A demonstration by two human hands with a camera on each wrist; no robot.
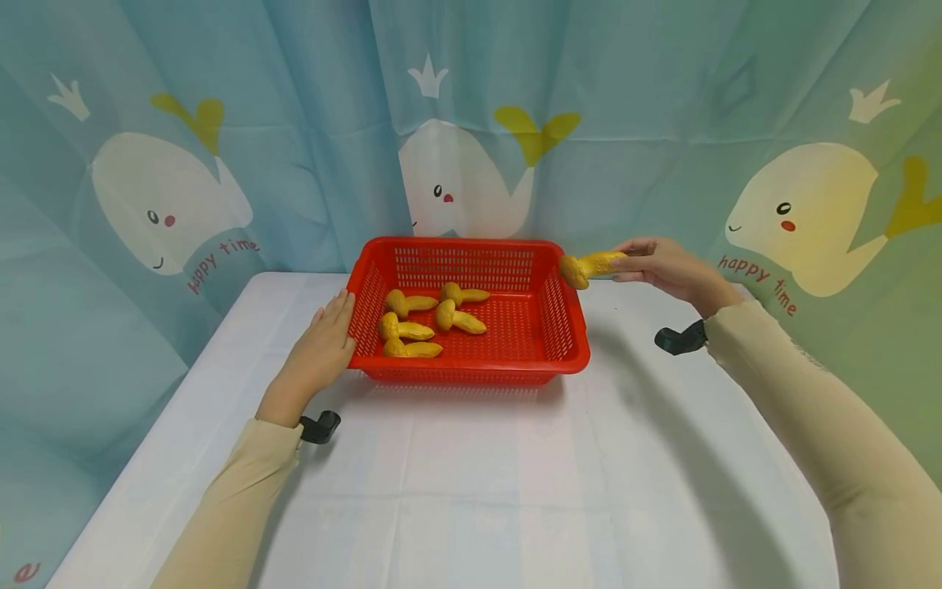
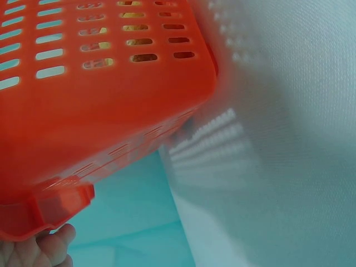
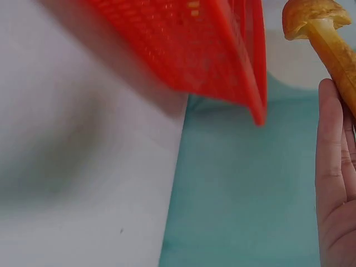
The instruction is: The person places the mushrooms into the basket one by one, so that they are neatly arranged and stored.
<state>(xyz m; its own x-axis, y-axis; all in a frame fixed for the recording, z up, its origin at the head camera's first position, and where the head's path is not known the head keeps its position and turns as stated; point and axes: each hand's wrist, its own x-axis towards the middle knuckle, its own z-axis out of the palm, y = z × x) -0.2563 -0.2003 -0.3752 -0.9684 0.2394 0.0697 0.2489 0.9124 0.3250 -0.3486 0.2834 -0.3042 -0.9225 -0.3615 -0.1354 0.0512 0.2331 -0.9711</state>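
Observation:
A yellow-brown mushroom (image 1: pixel 581 268) is pinched by its stem between the thumb and fingers of my right hand (image 1: pixel 670 268). Its cap points left, over the right rim of a red plastic basket (image 1: pixel 471 366). In the right wrist view the mushroom's cap (image 3: pixel 311 15) and pale underside show, with the thumb along the stem. Inside the basket, several similar mushrooms (image 1: pixel 461 317) lie towards the left side, caps facing left. My left hand (image 1: pixel 320 348) rests against the basket's left rim with its fingers straight. From the left wrist, fingertips (image 2: pixel 53 245) appear beside the rim's corner.
The basket stands at the back of a table with a white cloth (image 1: pixel 456 491). Behind it hangs a light blue curtain (image 1: pixel 309 123) printed with white whales. Each wrist wears a small black camera mount, the left one (image 1: pixel 320 427) low over the cloth.

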